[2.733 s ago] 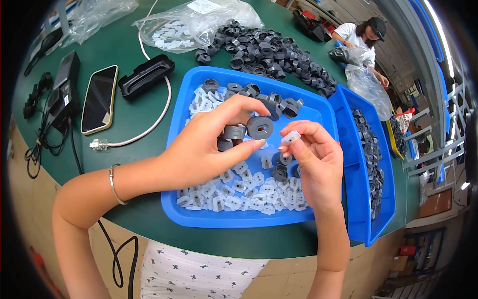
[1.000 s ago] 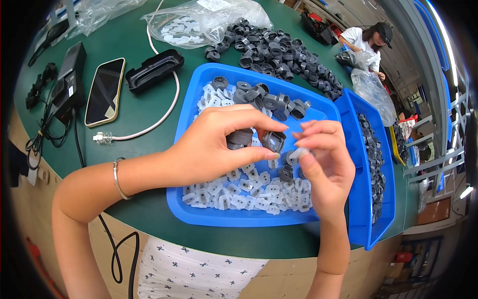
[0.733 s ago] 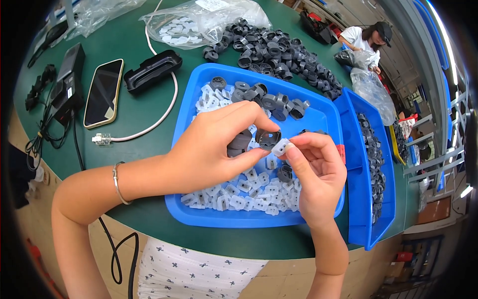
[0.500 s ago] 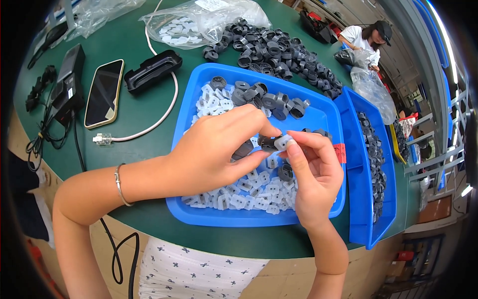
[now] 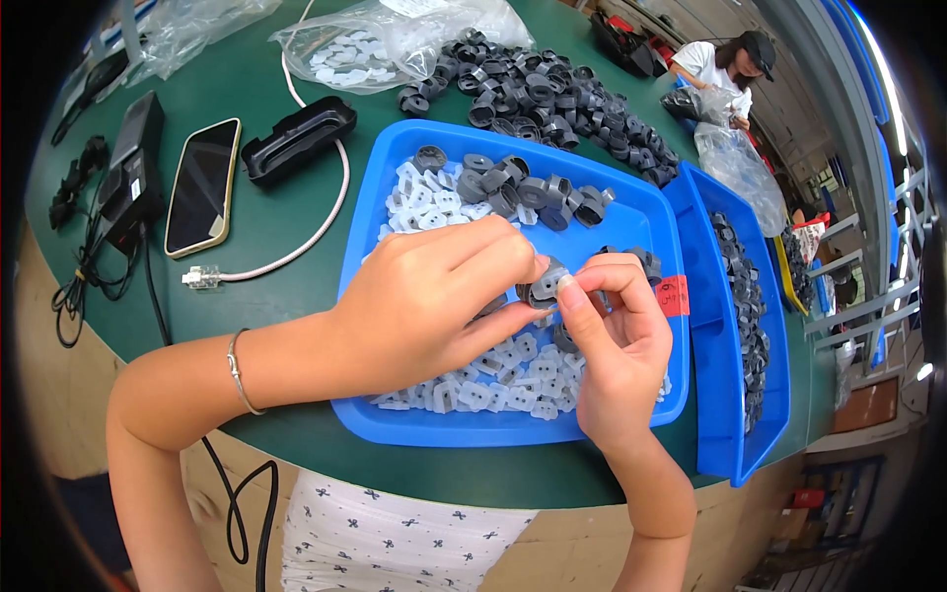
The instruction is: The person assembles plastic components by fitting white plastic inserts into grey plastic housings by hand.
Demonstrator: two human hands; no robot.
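Observation:
Over the blue tray [image 5: 464, 432], my left hand [image 5: 424, 291] pinches a dark grey, ring-like plastic part [image 5: 555, 266] between thumb and fingers. My right hand [image 5: 623, 340] has its thumb and fingertips on a small translucent white plastic piece [image 5: 546, 285] with two holes, which lies against the grey part; whether it is fully seated I cannot tell. Beneath the hands, the tray holds many loose white pieces [image 5: 493, 393] at the near side and upper left. Dark grey ring parts [image 5: 508, 183] lie along its far side.
A heap of grey parts [image 5: 552, 99] and a clear bag of white pieces [image 5: 355, 54] lie beyond the tray. At right stands a blue bin [image 5: 712, 395] of dark parts. Left are a phone [image 5: 202, 187], black holder [image 5: 296, 143] and cables. A co-worker [image 5: 725, 69] sits far right.
The white piece has moved left, from the side of the grey part onto its face. My right fingers have come closer to my left hand with it.

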